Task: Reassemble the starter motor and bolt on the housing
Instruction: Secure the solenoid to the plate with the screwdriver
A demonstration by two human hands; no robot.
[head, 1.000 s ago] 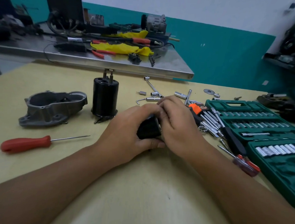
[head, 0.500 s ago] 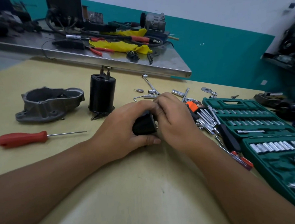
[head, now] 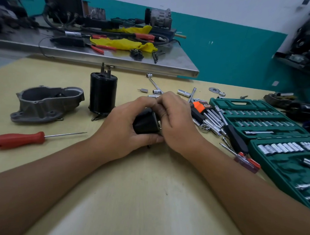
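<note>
My left hand (head: 125, 126) grips a black motor part (head: 145, 122) at the middle of the wooden table (head: 147, 197), thumb under it. My right hand (head: 175, 121) curls over the part's right end, where a metal edge shows; what its fingers hold is hidden. A black cylindrical motor body (head: 102, 93) stands upright behind my left hand. The grey cast housing (head: 46, 102) lies open side up at the left.
A red-handled screwdriver (head: 18, 139) lies at the left front. Loose sockets and an extension bar (head: 154, 83) sit behind my hands. Hex keys (head: 207, 116), a second screwdriver (head: 244, 160) and an open green socket case (head: 267, 125) fill the right. A cluttered steel bench (head: 117, 57) stands behind.
Both hands stay together on the black part, which has tilted slightly; my right fingers shifted a little over its end. The view itself drifted.
</note>
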